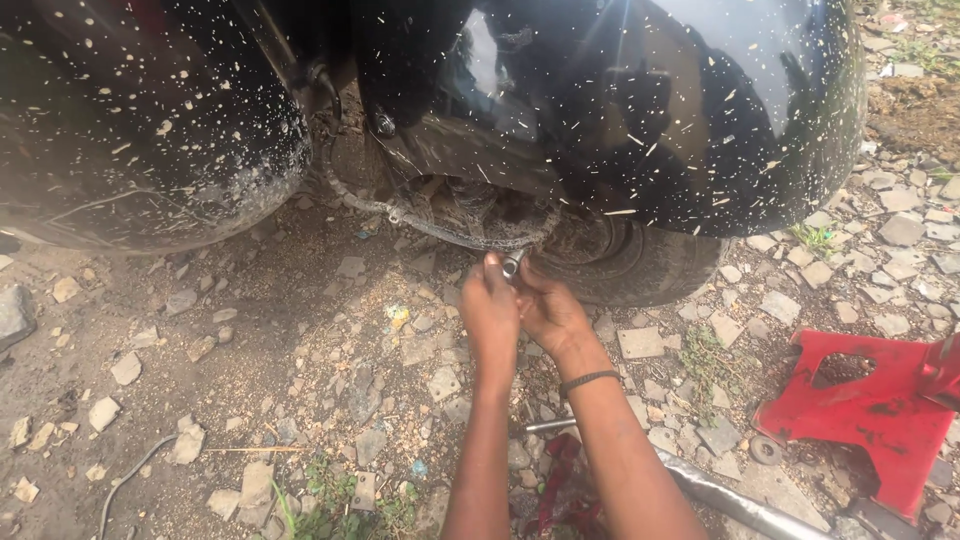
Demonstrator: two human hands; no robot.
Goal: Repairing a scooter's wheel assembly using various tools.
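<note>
Both hands [518, 305] around metal socket [512, 264]

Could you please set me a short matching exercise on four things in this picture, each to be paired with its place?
1 red stand
2 metal pipe
3 tyre
4 small metal tool

a under the black bodywork
b between the left hand and right hand
c on the ground at the right edge
d on the ground by the right forearm

Pairs: 1c, 2d, 3a, 4b

Jack stand [880, 415] lies right of the hands [520, 305] (both under the car [600, 100]).
</note>
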